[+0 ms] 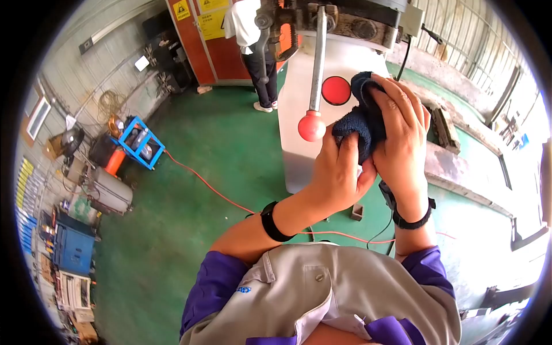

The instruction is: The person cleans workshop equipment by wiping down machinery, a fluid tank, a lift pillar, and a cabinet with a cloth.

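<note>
Out on a green shop floor, in front of a pale machine housing; at the back, a red-orange cabinet and a person in a white top. Bunched between both hands: a dark cloth, up off the floor, just right of a red ball knob in view. Gripped low and on its left by the left hand, fingers curled in; held along its right by the right hand, fingers bent over the upper part. Key geometry: cloth's long axis roughly up-down in view, near parallel to the metal lever. Nearer to the knob: left hand, close beside. Touching or just clear of it? Cannot tell. Hidden under the fingers: most of the cloth's folds.
</note>
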{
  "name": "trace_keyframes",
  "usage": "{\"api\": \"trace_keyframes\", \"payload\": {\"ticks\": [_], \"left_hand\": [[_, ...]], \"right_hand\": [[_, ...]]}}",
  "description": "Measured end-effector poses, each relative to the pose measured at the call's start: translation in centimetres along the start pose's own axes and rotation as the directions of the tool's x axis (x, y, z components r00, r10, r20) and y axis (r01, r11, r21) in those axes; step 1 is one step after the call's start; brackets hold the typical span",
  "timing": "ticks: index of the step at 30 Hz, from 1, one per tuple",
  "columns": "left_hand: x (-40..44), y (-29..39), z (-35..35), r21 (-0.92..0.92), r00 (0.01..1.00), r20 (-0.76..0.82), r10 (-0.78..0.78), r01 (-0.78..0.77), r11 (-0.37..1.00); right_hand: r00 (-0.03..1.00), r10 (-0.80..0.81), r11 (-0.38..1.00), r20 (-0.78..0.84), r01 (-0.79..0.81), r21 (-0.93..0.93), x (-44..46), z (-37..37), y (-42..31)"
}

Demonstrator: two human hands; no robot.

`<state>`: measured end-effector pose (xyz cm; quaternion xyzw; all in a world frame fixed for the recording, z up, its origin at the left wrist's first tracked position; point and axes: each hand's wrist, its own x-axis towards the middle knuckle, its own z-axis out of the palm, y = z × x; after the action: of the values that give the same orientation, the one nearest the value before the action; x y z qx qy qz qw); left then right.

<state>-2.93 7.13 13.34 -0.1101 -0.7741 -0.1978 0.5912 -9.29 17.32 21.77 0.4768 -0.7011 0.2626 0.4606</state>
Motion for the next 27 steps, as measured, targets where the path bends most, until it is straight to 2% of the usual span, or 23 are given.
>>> {"api": "trace_keyframes", "payload": {"ticks": [6, 9, 14, 17, 18, 21, 25, 27], "left_hand": [[-1.0, -0.7, 1.4, 0.098, 0.997, -0.076, 0.024, -0.016, 0.995], [-1.5, -0.6, 1.9, 0.052, 0.995, -0.096, -0.013, 0.018, 0.998], [-3.7, -1.1, 1.8, 0.054, 0.999, -0.03, -0.023, 0.024, 0.998], [-4.2, -1.3, 1.7, 0.022, 0.999, 0.004, -0.036, 0.036, 0.999], [-4.2, -1.4, 1.6, 0.009, 0.999, 0.01, -0.042, 0.042, 0.999], [-4.7, -1.3, 1.5, 0.036, 0.999, -0.014, -0.051, 0.051, 0.998], [-6.3, -1.6, 1.0, 0.031, 1.0, -0.026, 0.0, 0.001, 1.0], [-7.1, -1.2, 0.7, 0.032, 1.0, 0.023, -0.021, 0.02, 0.999]], "right_hand": [[0.996, -0.044, 0.999, 0.078, 0.044, 0.004, 0.7, -0.5, -0.2], [0.993, -0.073, 0.995, 0.092, 0.079, -0.059, 0.3, -0.7, -0.5], [0.993, -0.095, 0.984, 0.075, 0.105, -0.146, -1.1, -0.3, -1.8], [0.994, -0.08, 0.994, 0.081, 0.086, -0.074, -1.6, -0.4, -2.2], [0.991, -0.111, 0.988, 0.077, 0.119, -0.101, -1.8, -0.1, -1.9], [0.982, -0.159, 0.987, 0.098, 0.155, 0.046, -2.6, 0.1, -1.5], [0.974, -0.222, 0.964, 0.036, 0.214, 0.159, -5.5, 1.9, -0.8], [0.974, -0.226, 0.936, -0.008, 0.22, 0.274, -6.7, 2.6, 0.0]]}}
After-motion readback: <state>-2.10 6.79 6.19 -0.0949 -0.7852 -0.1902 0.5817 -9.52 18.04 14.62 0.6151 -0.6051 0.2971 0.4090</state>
